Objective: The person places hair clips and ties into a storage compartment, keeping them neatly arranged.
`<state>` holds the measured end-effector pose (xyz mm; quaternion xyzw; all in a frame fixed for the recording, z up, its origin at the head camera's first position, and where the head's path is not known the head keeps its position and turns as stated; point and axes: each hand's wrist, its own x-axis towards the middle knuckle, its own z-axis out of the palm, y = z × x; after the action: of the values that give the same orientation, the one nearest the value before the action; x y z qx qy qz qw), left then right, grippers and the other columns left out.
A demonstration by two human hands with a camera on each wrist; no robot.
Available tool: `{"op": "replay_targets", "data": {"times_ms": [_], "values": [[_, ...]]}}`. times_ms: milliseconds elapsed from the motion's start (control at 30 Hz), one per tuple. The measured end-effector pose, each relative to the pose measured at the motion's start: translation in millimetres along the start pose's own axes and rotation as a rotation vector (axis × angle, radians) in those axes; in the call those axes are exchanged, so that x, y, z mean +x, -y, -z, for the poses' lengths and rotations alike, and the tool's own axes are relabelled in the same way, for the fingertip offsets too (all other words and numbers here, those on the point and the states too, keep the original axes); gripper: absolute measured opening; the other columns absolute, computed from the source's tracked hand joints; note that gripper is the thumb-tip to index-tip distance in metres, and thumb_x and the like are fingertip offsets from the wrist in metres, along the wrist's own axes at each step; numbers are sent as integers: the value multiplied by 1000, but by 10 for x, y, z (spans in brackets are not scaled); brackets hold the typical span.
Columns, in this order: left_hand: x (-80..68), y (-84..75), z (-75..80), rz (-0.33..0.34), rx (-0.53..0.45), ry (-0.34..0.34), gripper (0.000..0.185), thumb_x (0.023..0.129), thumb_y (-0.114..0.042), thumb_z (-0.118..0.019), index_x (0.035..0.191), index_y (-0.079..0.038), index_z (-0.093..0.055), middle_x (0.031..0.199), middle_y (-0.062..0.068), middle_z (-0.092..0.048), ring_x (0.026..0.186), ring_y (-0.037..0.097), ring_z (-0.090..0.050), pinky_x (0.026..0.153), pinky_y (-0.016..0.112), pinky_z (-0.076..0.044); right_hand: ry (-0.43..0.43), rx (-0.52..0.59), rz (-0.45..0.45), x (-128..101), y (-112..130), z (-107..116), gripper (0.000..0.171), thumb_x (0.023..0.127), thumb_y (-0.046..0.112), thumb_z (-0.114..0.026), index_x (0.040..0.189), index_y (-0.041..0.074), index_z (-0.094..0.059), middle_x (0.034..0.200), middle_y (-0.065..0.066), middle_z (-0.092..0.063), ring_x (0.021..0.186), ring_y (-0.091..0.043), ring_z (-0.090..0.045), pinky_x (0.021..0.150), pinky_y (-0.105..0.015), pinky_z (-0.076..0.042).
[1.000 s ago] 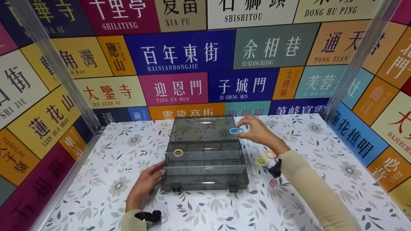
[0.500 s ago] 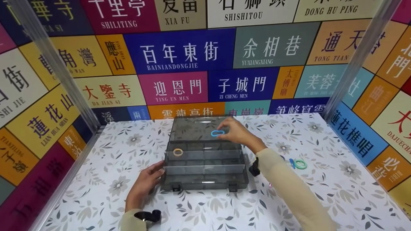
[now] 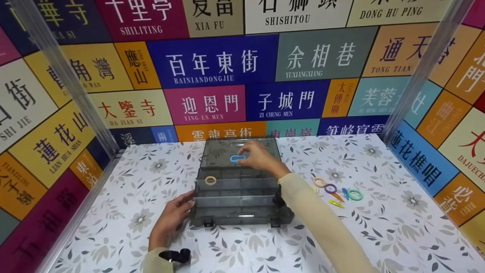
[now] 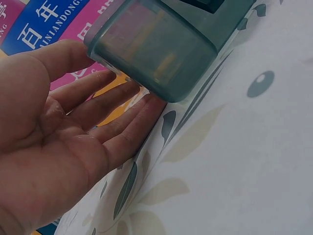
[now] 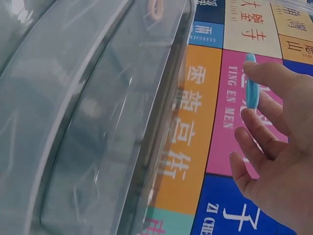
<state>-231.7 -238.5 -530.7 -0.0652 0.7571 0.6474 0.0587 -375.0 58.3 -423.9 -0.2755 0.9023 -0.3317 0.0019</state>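
Right hand (image 3: 259, 157) pinching blue ring (image 3: 237, 158) above open organizer box (image 3: 241, 197) lid; left hand (image 3: 172, 218) flat, fingers straight against box's left edge; desk (image 3: 379, 227) open right; front latches partly hidden

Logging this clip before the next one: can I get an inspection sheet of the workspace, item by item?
Surface: floral-print table cover.
Job's things: smoky transparent compartment box, lid open; tan ring in a rear compartment; blue ring over the lid.
Clutter: loose coloured rings on the cover, right of the box.
Hands: left hand rests straight-fingered against the box's left front corner; right hand pinches the blue ring.
Cables: nothing seen.
Surroundings: walls of coloured place-name signs; clear corner posts.
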Motion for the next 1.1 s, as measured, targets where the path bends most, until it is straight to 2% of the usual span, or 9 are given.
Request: {"op": "replay_targets", "data": {"times_ms": [133, 333, 500, 667, 867, 967, 1033, 1100], "values": [[-1, -9, -9, -13, -5, 0, 48, 101, -14, -57, 148, -9, -49, 157, 12, -44, 144, 33, -44, 115, 53, -41, -9, 34, -51, 69, 58, -99, 26, 84, 18, -80, 104, 4, -75, 119, -16, -64, 113, -32, -58, 102, -46, -50], [-2, -10, -14, -18, -13, 6, 48, 101, -13, -56, 148, -8, -49, 157, 13, -44, 144, 34, -43, 115, 54, -41, 2, 144, -159, 116, 113, -248, 23, 86, 19, -79, 105, 6, -75, 121, -13, -61, 105, -26, -57, 92, -42, -52], [0, -8, -17, -3, 3, -5, 49, 101, -15, -57, 148, -10, -49, 158, 11, -44, 144, 33, -43, 116, 55, -40, -10, 197, -191, 149, 149, -379, 21, 86, 19, -79, 102, 6, -76, 115, -11, -68, 97, -23, -62, 86, -39, -56], [6, 11, -17, -6, -2, 4, 48, 101, -14, -56, 149, -11, -49, 157, 11, -44, 145, 33, -42, 115, 53, -42, -27, 194, -256, 176, 183, -519, 18, 85, 19, -80, 99, 9, -76, 109, -8, -72, 96, -21, -64, 86, -38, -56], [0, 11, -14, -16, 6, 8, 48, 101, -15, -57, 148, -9, -49, 157, 13, -44, 144, 35, -42, 114, 55, -42, -29, 172, -299, 173, 171, -654, 19, 84, 18, -81, 99, 9, -75, 103, -6, -72, 85, -16, -61, 76, -32, -54], [-2, -1, -12, -19, 10, 6, 48, 101, -15, -58, 148, -9, -50, 157, 13, -45, 144, 34, -43, 114, 54, -42, -40, 155, -314, 169, 157, -692, 20, 83, 19, -82, 100, 10, -76, 102, -6, -73, 88, -18, -63, 81, -36, -55], [0, -4, -10, -22, 7, 5, 48, 101, -15, -58, 148, -8, -50, 156, 14, -45, 144, 34, -43, 114, 54, -42, -45, 137, -326, 169, 151, -710, 20, 83, 21, -83, 99, 12, -77, 103, -4, -73, 99, -22, -63, 96, -42, -52], [1, -7, -9, -18, 6, -2, 48, 101, -15, -58, 148, -9, -50, 156, 13, -45, 143, 33, -44, 114, 54, -43, -44, 116, -335, 169, 153, -726, 19, 83, 23, -83, 98, 14, -77, 104, -3, -73, 115, -27, -59, 113, -51, -40]]}}
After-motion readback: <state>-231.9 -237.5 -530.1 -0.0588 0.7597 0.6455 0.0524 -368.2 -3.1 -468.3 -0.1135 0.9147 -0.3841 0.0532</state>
